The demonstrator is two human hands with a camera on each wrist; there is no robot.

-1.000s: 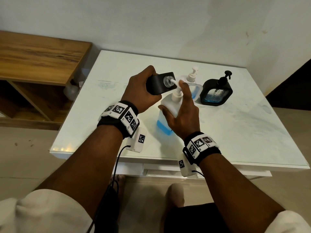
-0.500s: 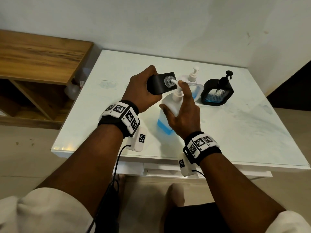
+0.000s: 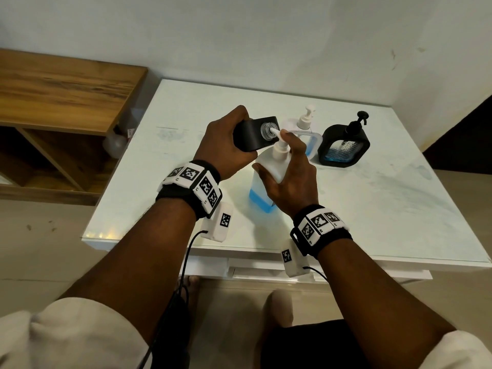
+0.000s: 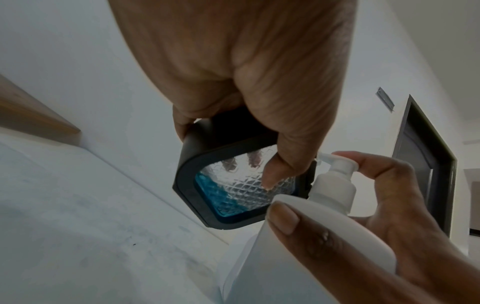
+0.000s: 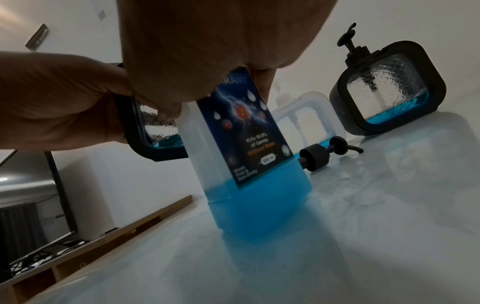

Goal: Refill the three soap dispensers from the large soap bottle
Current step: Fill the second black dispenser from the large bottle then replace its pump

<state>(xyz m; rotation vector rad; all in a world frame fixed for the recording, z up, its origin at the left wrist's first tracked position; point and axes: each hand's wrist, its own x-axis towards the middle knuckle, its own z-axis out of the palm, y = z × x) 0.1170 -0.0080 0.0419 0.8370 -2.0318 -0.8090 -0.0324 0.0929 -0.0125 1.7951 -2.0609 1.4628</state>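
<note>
My left hand [image 3: 223,147] grips a black soap dispenser [image 3: 253,139] with its pump off, tilted above the table so its open neck faces right. The white pump nozzle [image 3: 275,132] of the large soap bottle [image 3: 269,169] points into that neck. The bottle stands on the table with blue soap in its lower part [image 5: 249,195]. My right hand [image 3: 292,177] wraps round the bottle's shoulder, one finger on the pump head [image 4: 340,164]. In the left wrist view the held dispenser [image 4: 197,195] shows a little blue soap in its lower corner.
Behind the bottle stand a clear dispenser [image 3: 306,129] with a white pump and a second black dispenser [image 3: 343,145] with its pump on, both holding some blue soap. A loose black pump [image 5: 322,152] lies on the white table [image 3: 372,209]. A wooden shelf [image 3: 66,89] is at the left.
</note>
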